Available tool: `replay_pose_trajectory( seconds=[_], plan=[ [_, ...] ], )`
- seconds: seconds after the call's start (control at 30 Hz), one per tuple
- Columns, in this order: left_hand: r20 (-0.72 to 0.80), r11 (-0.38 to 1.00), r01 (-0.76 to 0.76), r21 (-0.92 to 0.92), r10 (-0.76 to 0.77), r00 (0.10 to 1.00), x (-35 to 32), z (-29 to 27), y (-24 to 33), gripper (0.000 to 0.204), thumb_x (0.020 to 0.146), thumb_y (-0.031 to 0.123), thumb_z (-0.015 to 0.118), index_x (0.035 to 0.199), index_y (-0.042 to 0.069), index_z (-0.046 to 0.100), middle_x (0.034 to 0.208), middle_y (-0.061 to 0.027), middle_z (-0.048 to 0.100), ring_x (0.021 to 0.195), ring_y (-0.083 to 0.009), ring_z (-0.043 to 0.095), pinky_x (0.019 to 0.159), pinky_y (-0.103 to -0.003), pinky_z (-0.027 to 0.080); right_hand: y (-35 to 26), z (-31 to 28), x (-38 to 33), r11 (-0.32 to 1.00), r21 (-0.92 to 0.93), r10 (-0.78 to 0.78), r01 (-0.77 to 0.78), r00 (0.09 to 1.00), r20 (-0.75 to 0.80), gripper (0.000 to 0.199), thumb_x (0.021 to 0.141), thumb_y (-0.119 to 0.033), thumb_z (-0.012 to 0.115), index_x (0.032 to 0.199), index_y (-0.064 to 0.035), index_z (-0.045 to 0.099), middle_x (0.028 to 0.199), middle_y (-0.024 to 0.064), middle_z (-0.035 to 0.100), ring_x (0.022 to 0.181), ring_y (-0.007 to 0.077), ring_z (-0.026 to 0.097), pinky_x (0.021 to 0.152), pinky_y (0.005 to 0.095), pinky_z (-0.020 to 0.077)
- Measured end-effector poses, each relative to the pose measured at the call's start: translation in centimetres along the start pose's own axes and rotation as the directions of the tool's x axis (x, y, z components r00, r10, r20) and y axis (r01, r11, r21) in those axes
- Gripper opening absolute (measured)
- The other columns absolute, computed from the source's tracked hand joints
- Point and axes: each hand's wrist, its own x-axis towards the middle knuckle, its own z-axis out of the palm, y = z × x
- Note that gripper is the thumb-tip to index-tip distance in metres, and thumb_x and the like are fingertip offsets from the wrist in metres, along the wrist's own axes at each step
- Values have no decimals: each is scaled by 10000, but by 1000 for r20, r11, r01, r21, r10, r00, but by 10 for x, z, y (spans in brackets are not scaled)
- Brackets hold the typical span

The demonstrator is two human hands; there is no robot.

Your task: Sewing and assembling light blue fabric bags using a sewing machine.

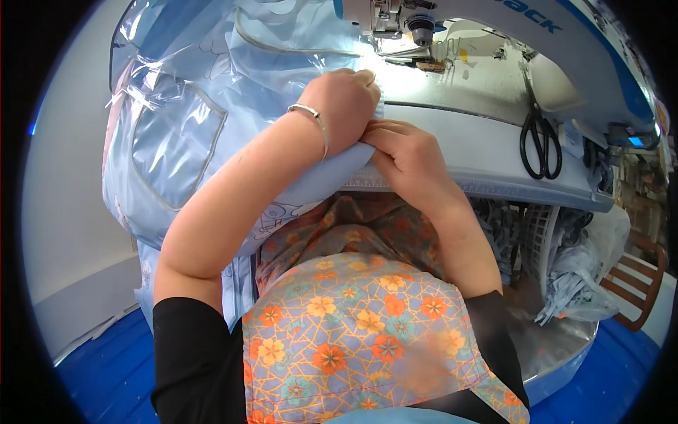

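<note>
Light blue fabric [254, 88] with a glossy clear layer, grey-piped panels and printed line drawings spreads over the left of the sewing machine bed and hangs down toward my lap. My left hand [342, 106], with a bracelet at its wrist, is closed on the fabric's right edge, just in front of the sewing machine's [421, 32] lit needle area. Right beside and below it, my right hand [409, 159] pinches the same edge near the table's front. My fingertips are partly hidden, and the needle itself cannot be made out in the glare.
Black-handled scissors [540, 141] lie on the right of the sewing table [452, 152]. Small metal parts [409, 56] sit by the needle area. Below right are a white basket [538, 240] and a plastic bag [583, 283] with fabric strips. A wooden chair [639, 283] stands beyond.
</note>
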Motion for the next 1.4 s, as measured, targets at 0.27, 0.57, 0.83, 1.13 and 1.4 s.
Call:
replay_pose_trajectory(
  seconds=[0.27,0.57,0.83,1.13,1.4],
  plan=[
    [-383,998,59,-20,-62,922,-6,32,14,210,790,97,555,979,36,623,931,-90,614,915,-260,619,799,-371,517,45,-23,58,781,-601,-277,171,957,-88,233,825,-31,601,1048,-56,661,998,100,661,951,299,623,848,393,510],
    [-274,993,108,-40,-114,955,-5,29,17,79,767,103,571,798,71,636,902,-73,618,866,-237,632,756,-363,514,55,-14,59,724,-647,-257,241,964,72,235,820,-51,604,1048,-34,656,1034,99,632,1006,284,603,882,384,503],
    [-197,975,199,-103,-216,956,6,20,17,144,813,108,544,850,83,681,941,-94,630,887,-258,648,764,-369,527,58,-17,58,717,-649,-255,253,962,93,202,803,-35,597,993,-16,665,1065,102,659,1016,280,622,891,368,511],
    [-502,990,126,-59,-139,854,2,27,13,74,718,114,574,696,99,643,760,-52,607,768,-226,607,778,-369,461,55,-17,59,795,-523,-331,306,942,48,234,773,0,625,999,-38,673,1029,96,679,984,282,642,880,370,521],
    [-538,989,136,-60,-147,830,1,35,14,59,714,122,584,684,116,635,745,-38,611,767,-213,611,822,-356,436,51,-13,60,754,-599,-279,269,957,79,285,760,-4,622,1038,-42,668,1084,100,664,1043,284,618,913,377,505]
  ],
)
